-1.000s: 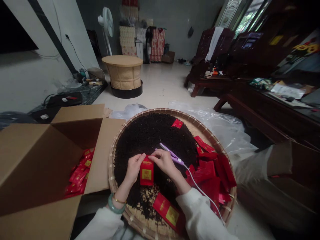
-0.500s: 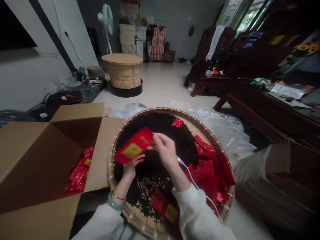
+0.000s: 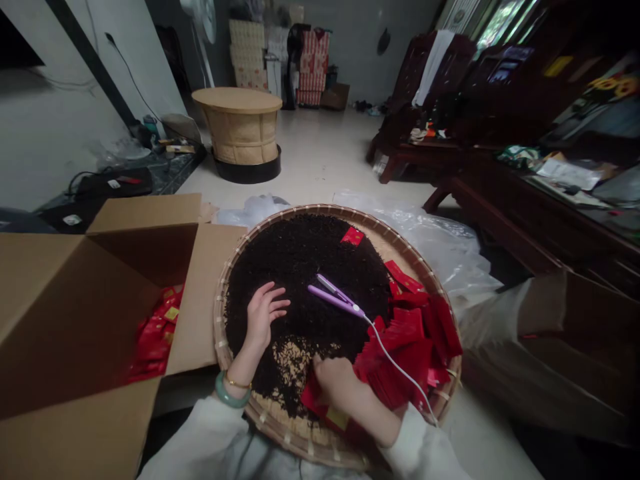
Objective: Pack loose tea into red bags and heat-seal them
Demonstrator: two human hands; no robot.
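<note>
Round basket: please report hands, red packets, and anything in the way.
Left hand open, empty, over dark loose leaves. Right hand at nearest red packet, grip unclear. Purple clamp lies open on leaves; white cord crosses red packet pile.

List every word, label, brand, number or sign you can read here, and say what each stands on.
No text can be read.
Red packet partly hidden by the right hand: gold panel, too blurred.
Red packets in the cardboard box: gold patches, too small and blurred.
Lone red packet on the dark heap: any print too small.
</note>
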